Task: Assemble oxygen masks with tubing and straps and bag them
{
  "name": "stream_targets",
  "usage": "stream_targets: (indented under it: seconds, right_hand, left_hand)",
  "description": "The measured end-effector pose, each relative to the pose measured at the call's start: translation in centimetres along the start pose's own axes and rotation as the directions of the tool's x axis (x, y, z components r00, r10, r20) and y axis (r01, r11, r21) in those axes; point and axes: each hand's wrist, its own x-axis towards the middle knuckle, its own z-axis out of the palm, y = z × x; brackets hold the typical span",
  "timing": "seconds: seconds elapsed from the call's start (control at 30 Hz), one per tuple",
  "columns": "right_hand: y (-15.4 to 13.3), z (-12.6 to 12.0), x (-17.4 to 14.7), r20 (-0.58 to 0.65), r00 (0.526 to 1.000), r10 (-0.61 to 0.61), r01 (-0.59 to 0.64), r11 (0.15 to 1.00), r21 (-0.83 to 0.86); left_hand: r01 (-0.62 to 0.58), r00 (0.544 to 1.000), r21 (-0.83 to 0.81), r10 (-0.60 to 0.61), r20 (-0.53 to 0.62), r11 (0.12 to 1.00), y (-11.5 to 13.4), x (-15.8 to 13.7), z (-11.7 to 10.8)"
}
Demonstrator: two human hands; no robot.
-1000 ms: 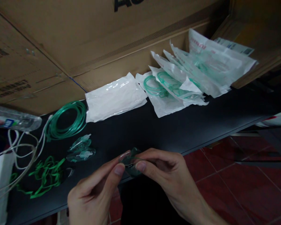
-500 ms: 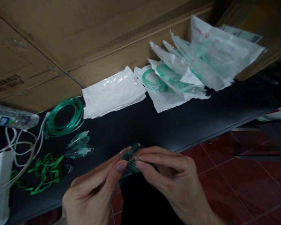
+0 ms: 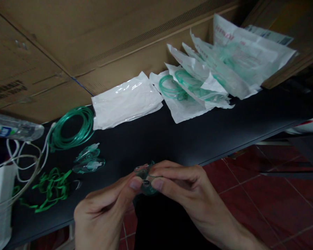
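A clear green oxygen mask [image 3: 148, 188] is held between both hands at the front edge of the dark table. My left hand [image 3: 106, 205] pinches its left side with thumb and fingers. On the other side my right hand [image 3: 184, 189] grips the mask, thumb near a small metal strip [image 3: 146, 181] on its edge. The fingers cover much of the mask. Left of the hands lie two more clear green masks [image 3: 90, 163], side by side on the table. A tangle of green elastic straps [image 3: 52, 189] rests farther left.
Coiled green tubing [image 3: 71, 128] lies behind the straps, near white cables [image 3: 43, 156] and a plastic bottle [image 3: 18, 126]. White packets [image 3: 126, 100] and several opened pouches with tubing [image 3: 198, 83] line the cardboard boxes [image 3: 75, 41]. The table's front edge [image 3: 224, 152] drops to red tiles.
Both hands stay on the mask, its edge now turned slightly. The right hand has shifted a little left and its wrist angle has changed. The things on the table have not moved.
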Motion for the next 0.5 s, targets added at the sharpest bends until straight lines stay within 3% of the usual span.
stream_targets:
  seconds: [0.13,0.5]
  right_hand:
    - [0.32,-0.26,0.26,0.055,0.999,-0.002,-0.003,0.996,0.091]
    - [0.98,-0.61,0.33,0.065,0.998,0.012,-0.02,0.992,0.121]
  left_hand:
    - [0.046,0.995,-0.04,-0.042,0.089,0.998,-0.51,0.2,-0.49]
    - [0.11,0.989,-0.096,-0.098,0.114,0.989,-0.36,0.46,-0.3]
